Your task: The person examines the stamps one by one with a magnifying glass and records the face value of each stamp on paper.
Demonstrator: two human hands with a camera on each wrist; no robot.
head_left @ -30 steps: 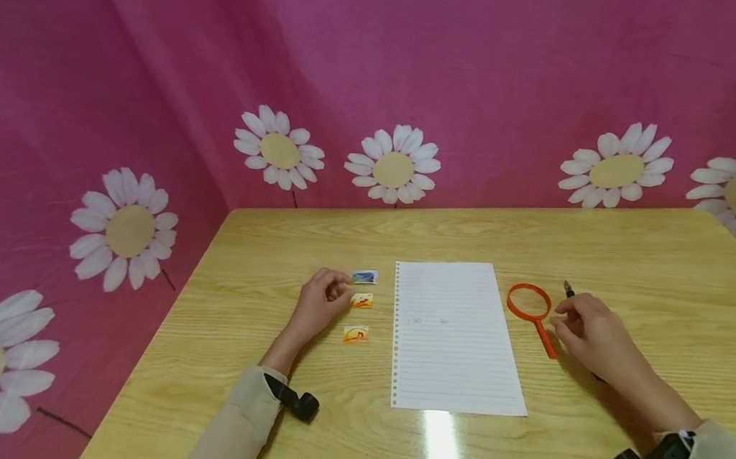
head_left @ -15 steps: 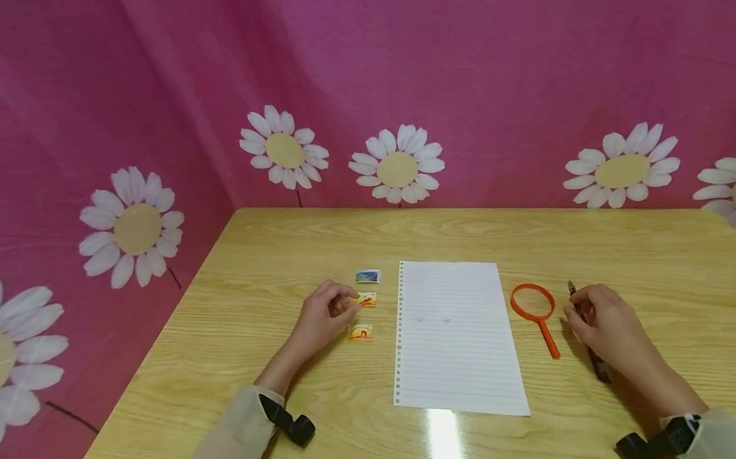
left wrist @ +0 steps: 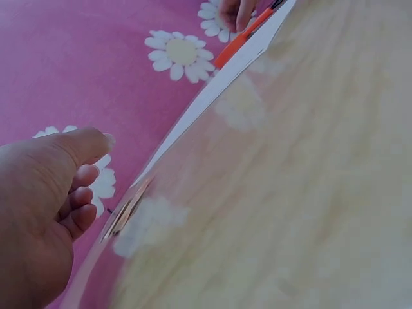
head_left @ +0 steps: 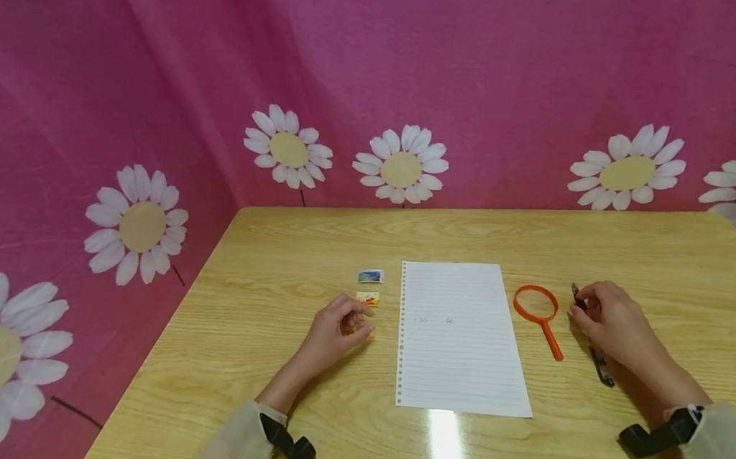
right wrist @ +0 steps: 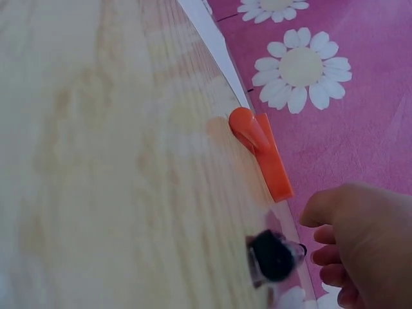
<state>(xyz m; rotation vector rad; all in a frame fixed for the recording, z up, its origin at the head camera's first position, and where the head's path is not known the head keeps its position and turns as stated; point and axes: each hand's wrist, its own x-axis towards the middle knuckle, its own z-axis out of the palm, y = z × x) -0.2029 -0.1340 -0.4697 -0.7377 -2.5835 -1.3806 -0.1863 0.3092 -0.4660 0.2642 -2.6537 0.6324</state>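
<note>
In the head view, a blue stamp (head_left: 371, 276) and a yellow-orange stamp (head_left: 367, 299) lie left of a lined sheet of paper (head_left: 461, 359). My left hand (head_left: 336, 331) hovers with loosely bent fingers, largely covering another orange stamp (head_left: 371, 337). In the left wrist view, the stamps (left wrist: 127, 215) appear nearly edge-on, apart from that hand. Over a black pen (head_left: 602, 369) is my right hand (head_left: 616, 328), loosely curled. The right wrist view shows the pen's dark end (right wrist: 273, 255) on the table with a gap to the hand; the fingertips are partly hidden.
An orange magnifying glass (head_left: 552, 341) lies between the paper and my right hand. Faint handwriting marks the paper. The wooden table (head_left: 261, 271) stands against a pink flowered cloth (head_left: 356, 55). Black cameras are strapped to both wrists.
My left hand has slid from beside the upper stamps toward the front, now covering the lowest one. My right hand has shifted slightly away, showing more of the pen's rear end.
</note>
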